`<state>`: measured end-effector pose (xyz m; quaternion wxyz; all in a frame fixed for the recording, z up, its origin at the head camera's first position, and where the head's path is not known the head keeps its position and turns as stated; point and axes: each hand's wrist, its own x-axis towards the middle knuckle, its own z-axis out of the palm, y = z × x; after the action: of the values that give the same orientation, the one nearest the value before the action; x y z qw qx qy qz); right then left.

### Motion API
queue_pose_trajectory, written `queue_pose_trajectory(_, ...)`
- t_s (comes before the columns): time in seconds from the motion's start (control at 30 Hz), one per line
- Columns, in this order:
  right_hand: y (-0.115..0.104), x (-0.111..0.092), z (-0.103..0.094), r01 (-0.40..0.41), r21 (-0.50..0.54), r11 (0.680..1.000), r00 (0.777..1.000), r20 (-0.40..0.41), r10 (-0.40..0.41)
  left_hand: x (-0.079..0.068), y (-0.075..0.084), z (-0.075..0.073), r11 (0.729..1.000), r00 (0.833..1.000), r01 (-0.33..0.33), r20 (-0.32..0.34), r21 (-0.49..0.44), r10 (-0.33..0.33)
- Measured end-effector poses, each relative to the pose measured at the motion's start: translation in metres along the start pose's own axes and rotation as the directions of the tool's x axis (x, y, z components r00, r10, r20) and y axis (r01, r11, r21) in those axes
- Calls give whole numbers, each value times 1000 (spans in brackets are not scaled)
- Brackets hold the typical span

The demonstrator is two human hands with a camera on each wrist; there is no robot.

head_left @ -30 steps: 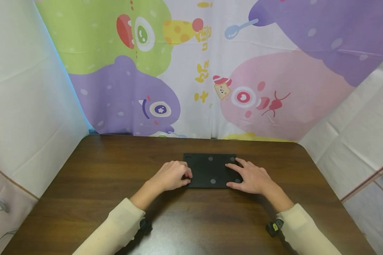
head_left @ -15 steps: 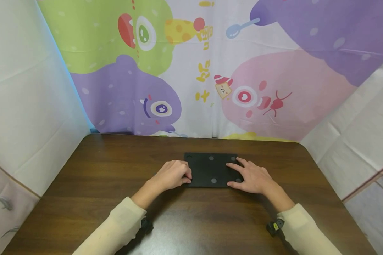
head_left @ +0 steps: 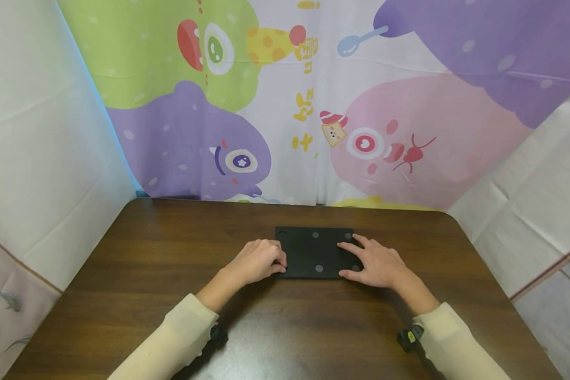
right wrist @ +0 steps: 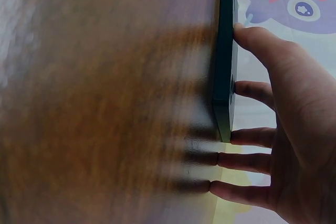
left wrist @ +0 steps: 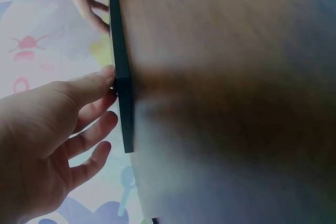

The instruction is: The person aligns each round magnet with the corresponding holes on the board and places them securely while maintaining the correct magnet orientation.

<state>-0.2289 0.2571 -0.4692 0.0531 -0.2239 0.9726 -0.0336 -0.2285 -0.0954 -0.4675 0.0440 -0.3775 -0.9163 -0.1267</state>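
A flat black rectangular board (head_left: 304,253) lies on the brown wooden table. Grey round spots (head_left: 319,268) mark its top, and a dark ring shows at its far left corner. My left hand (head_left: 258,261) is at the near left corner, thumb and forefinger brought together against the top face. Whether a small thing is between those fingertips is hidden. In the left wrist view the other fingers of the left hand (left wrist: 47,129) are loosely bent. My right hand (head_left: 380,264) rests on the right end with fingers spread; its thumb and some fingertips touch the board (right wrist: 224,51) in the right wrist view.
The wooden table (head_left: 285,327) extends around the board on all sides. A cartoon-printed curtain (head_left: 294,105) hangs behind its far edge, with pale cloth walls at both sides. A small dark object (left wrist: 155,220) shows at the bottom of the left wrist view.
The head view has shifted very slightly. Both hands keep their places on the board, with only tiny movement in the left fingers.
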Motion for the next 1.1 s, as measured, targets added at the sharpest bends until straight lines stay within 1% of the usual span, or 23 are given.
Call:
queue_pose_trajectory(0.23,0,0,0,-8,10,1000,1000,6,8,0,0,-1,1000,1000,9,17,-9,-9)
queue_pose_trajectory(0.8,0,0,0,-7,11,1000,1000,-1,7,-1,0,-2,1000,1000,11,21,10,-11)
queue_pose_trajectory(0.87,0,0,0,-8,10,1000,1000,0,8,-1,-1,-4,1000,1000,7,11,17,-7)
queue_pose_trajectory(1.1,-1,0,-1,-10,10,1000,1000,3,10,1,-7,-15,998,996,17,-85,54,-13)
